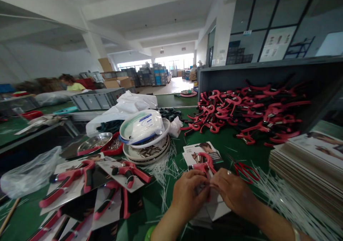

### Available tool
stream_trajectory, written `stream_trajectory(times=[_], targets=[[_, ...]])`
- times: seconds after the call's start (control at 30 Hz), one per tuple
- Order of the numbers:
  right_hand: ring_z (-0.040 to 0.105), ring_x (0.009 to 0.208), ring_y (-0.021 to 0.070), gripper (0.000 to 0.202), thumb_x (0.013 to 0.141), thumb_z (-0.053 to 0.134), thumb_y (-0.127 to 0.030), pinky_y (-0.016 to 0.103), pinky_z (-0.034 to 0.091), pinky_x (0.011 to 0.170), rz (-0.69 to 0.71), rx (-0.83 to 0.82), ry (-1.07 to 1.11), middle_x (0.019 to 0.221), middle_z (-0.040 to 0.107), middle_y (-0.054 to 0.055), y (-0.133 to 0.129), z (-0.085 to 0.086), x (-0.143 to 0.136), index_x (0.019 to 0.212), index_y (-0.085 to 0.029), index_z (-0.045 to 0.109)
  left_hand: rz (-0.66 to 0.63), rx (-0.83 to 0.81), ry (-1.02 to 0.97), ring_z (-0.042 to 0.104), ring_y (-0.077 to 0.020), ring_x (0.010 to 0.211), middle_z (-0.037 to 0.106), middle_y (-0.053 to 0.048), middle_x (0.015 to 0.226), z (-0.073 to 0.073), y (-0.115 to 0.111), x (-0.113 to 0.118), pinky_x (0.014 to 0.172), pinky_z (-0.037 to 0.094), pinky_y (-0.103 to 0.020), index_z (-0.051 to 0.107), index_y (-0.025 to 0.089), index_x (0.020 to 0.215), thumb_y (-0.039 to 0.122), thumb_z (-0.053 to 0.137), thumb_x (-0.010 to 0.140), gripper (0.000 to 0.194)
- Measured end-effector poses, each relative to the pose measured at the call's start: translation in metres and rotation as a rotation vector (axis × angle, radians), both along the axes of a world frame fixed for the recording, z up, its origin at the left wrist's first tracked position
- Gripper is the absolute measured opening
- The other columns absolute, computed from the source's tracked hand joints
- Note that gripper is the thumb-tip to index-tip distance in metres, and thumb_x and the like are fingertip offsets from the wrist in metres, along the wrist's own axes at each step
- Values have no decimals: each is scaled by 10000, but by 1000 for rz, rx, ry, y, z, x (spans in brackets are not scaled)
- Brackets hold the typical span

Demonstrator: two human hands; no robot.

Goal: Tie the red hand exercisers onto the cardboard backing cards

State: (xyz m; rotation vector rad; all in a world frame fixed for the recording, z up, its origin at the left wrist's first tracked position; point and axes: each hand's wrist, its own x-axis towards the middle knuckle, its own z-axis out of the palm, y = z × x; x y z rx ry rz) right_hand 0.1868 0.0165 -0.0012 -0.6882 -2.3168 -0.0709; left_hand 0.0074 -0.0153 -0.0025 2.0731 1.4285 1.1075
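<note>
In the head view a pair of red-and-black pliers (205,159) lies on a printed backing card (189,152) in front of me. My left hand (189,191) is closed around its handle end from the left. From the right, my right hand (232,190), with a ring on one finger, pinches close to the left fingertips at the same handles. Whether a thin white tie is between the fingertips is hidden. White cards (218,209) show below the hands. Red-handled scissors (245,171) lie just right of my right hand.
A tall stack of cards (297,173) stands at right, beside loose white zip ties (284,194). Behind, a grey bin (270,63) on its side spills many pliers (230,107). Left are carded pliers (69,180) and stacked bowls (146,151) of metal parts. A person (73,85) sits far left.
</note>
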Motion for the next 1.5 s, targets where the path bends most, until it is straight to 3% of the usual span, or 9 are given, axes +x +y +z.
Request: stream_trajectory(times=[0.17, 0.27, 0.4, 0.53, 0.63, 0.87, 1.03, 1.17, 1.5], targets=[[533, 671, 142, 130, 887, 433, -126, 250, 443, 628, -144, -13, 281, 703, 547, 9, -6, -11, 7, 804, -200, 500, 18, -83, 210, 607, -205, 970, 656, 18, 1087, 17, -3, -3, 844, 489, -339, 699, 303, 851, 212, 628, 735, 164], [523, 648, 129, 111, 885, 455, -138, 237, 432, 607, -262, -95, 428, 704, 520, -4, -9, -15, 14, 804, -205, 491, 7, -150, 208, 600, -214, 1006, 635, 10, 1140, 19, -5, -3, 869, 487, -353, 687, 328, 956, 310, 637, 748, 215], [573, 746, 135, 100, 900, 439, -162, 243, 460, 684, -104, -263, 384, 791, 578, 13, -9, -8, 12, 851, -209, 513, 41, -112, 175, 550, -272, 1096, 581, -54, 1230, 14, -9, 6, 934, 458, -435, 599, 308, 1168, 439, 696, 679, 516], [612, 856, 137, 126, 924, 406, -203, 244, 474, 760, 57, -484, 356, 909, 643, 30, -6, 7, -1, 859, -216, 512, 72, -84, 176, 557, -275, 1083, 601, -88, 1187, 5, -5, 7, 930, 459, -447, 634, 266, 1129, 279, 623, 756, 374], [621, 797, 135, 169, 934, 369, -223, 244, 472, 718, 147, -583, 237, 861, 660, 30, -2, 15, -9, 869, -211, 524, -9, -72, 90, 546, -243, 1121, 597, -83, 1213, -3, -2, -5, 958, 453, -395, 614, 262, 1168, 297, 608, 797, 372], [564, 645, 170, 183, 871, 376, -167, 282, 369, 600, 27, -333, -127, 703, 621, 53, 2, 9, -7, 764, -190, 523, 28, -7, -22, 608, -188, 955, 664, -72, 1017, -19, -4, -21, 830, 499, -315, 675, 248, 1040, 307, 569, 848, 227], [562, 662, 165, 187, 888, 407, -198, 276, 361, 618, 82, -340, -45, 693, 619, 46, -3, -4, -1, 752, -181, 534, 93, -52, 23, 608, -188, 879, 676, -53, 935, -14, 0, -14, 778, 487, -304, 687, 247, 987, 362, 604, 816, 223], [556, 654, 149, 191, 883, 419, -191, 265, 381, 621, 166, -362, 27, 689, 614, 41, -2, -2, 0, 723, -172, 523, 152, -136, 139, 602, -202, 820, 681, -36, 854, -4, 5, -5, 707, 466, -300, 708, 248, 925, 381, 657, 752, 223], [557, 624, 140, 189, 877, 412, -272, 261, 378, 596, 246, -425, 87, 657, 582, 18, 5, 1, -5, 735, -185, 501, 170, -364, -49, 609, -188, 805, 686, -20, 840, -6, 11, -9, 694, 453, -263, 674, 203, 812, 391, 681, 688, 225]])
